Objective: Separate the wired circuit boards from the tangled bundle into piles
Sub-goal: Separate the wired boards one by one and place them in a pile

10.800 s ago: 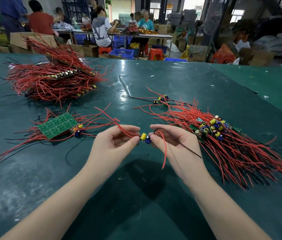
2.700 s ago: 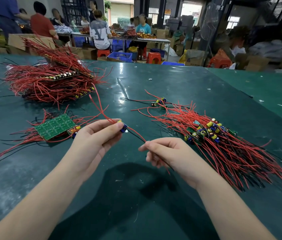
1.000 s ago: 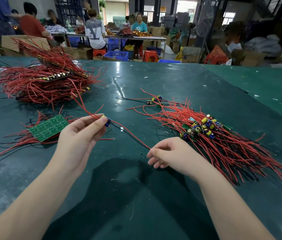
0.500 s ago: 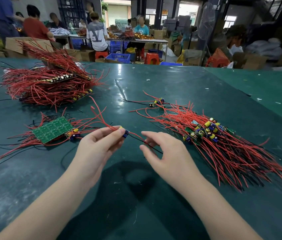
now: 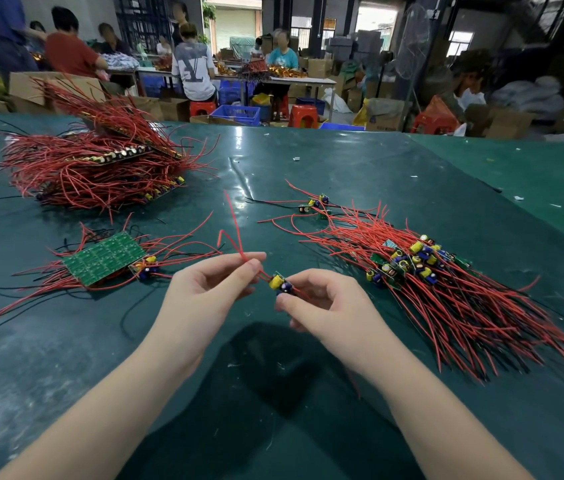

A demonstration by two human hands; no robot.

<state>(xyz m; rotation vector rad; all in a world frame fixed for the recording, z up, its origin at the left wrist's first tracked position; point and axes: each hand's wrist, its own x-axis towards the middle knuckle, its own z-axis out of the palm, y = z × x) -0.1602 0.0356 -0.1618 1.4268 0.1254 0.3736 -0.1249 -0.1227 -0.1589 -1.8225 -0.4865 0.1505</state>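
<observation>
Head view: left hand [image 5: 204, 292] pinches red wire [image 5: 235, 233], right hand [image 5: 322, 303] pinches small circuit board [image 5: 281, 285] above desk [image 5: 342, 174] middle. Board light, rigid; leads floppy, snag-prone; grip board edges.

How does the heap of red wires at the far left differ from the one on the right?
The far-left heap is stacked high, its boards long strips with wires fanning everywhere. The right-hand pile lies flatter, its small boards with yellow and blue parts clustered at one end and wires trailing toward the person. Both are red-wired boards on the green table.
</observation>
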